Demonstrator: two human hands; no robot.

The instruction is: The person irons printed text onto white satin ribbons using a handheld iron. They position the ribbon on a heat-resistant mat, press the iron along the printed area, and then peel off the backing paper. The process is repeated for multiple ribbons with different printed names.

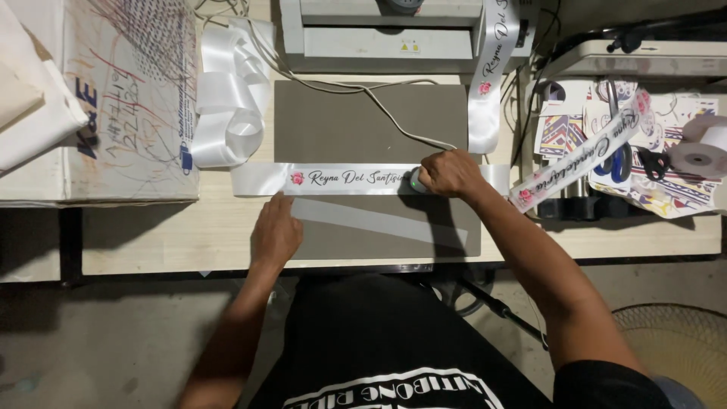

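Note:
A white satin ribbon (333,179) with script lettering and a pink rose print lies flat across a grey mat (363,125). My right hand (448,173) is closed on a small corded tool (417,180), pressing it on the ribbon's right part; its white cord (379,106) runs up to the back. My left hand (276,233) rests flat, fingers together, on the mat just below the ribbon's left part, beside a clear strip (371,220) lying diagonally.
Loose ribbon loops (227,113) pile at the left by a scribbled cardboard box (129,98). A grey machine (386,34) stands at the back with a printed ribbon (488,83) hanging down. Another printed ribbon (583,155), scissors (619,155), a tape roll (700,155) and printed sheets lie right.

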